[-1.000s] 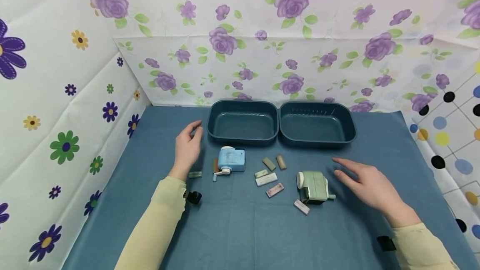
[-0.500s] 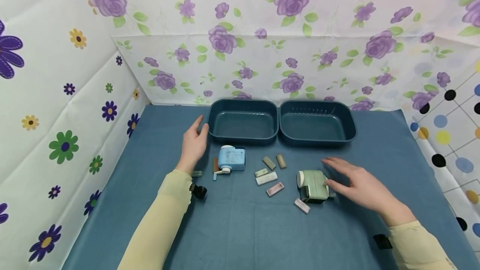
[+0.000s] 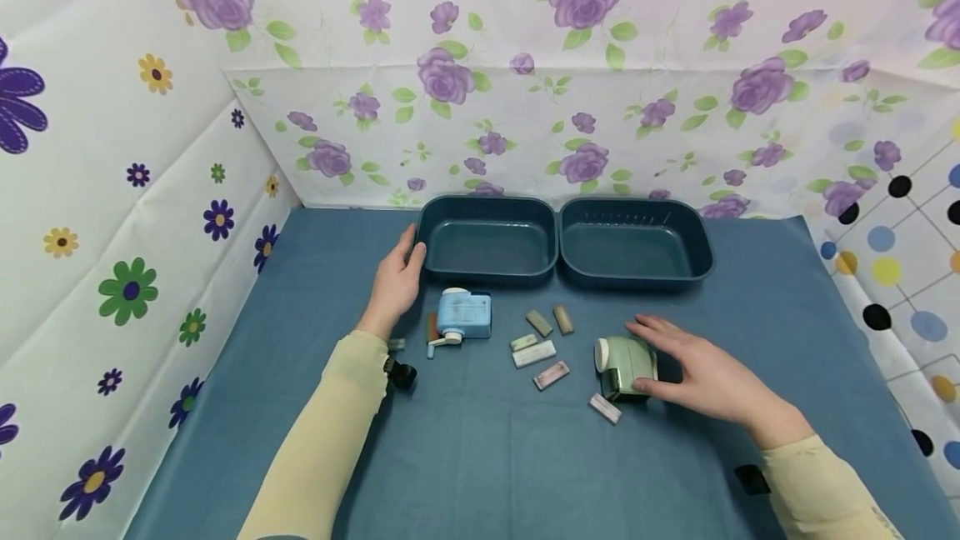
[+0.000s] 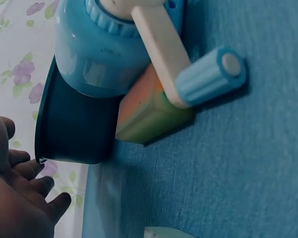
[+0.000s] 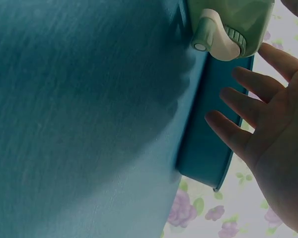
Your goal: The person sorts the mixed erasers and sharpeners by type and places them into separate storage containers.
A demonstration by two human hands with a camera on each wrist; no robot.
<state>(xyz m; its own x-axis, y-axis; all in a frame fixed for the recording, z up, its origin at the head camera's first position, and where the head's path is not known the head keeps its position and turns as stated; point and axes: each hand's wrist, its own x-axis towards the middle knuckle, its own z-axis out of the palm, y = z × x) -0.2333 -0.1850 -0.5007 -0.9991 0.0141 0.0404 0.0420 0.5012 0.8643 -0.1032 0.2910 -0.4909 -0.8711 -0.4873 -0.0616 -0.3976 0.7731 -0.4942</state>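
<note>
My left hand [image 3: 396, 282] is at the left side of the left blue tray [image 3: 487, 276], fingertips right at its rim, fingers fairly straight. Below that tray lies a light-blue crank pencil sharpener [image 3: 467, 315], its white crank with blue knob [image 4: 208, 77] large in the left wrist view. A brown-and-green eraser [image 4: 154, 106] sits beside it. My right hand [image 3: 705, 373] reaches over the green crank pencil sharpener [image 3: 626, 361], thumb at its near side and fingers at its far side, spread and straight in the right wrist view. The hand hides part of the sharpener.
A second blue tray [image 3: 637, 280] adjoins the first along the back. Several small erasers lie between the sharpeners, among them a white eraser [image 3: 534, 354], a pink eraser [image 3: 551, 376] and a pale eraser [image 3: 604, 408]. Flowered cloth [image 3: 495, 132] rises behind the table.
My right hand has moved left, from beside the green pencil sharpener to over it. My left hand has moved right, up to the left tray's side. Trays and sharpeners stay put.
</note>
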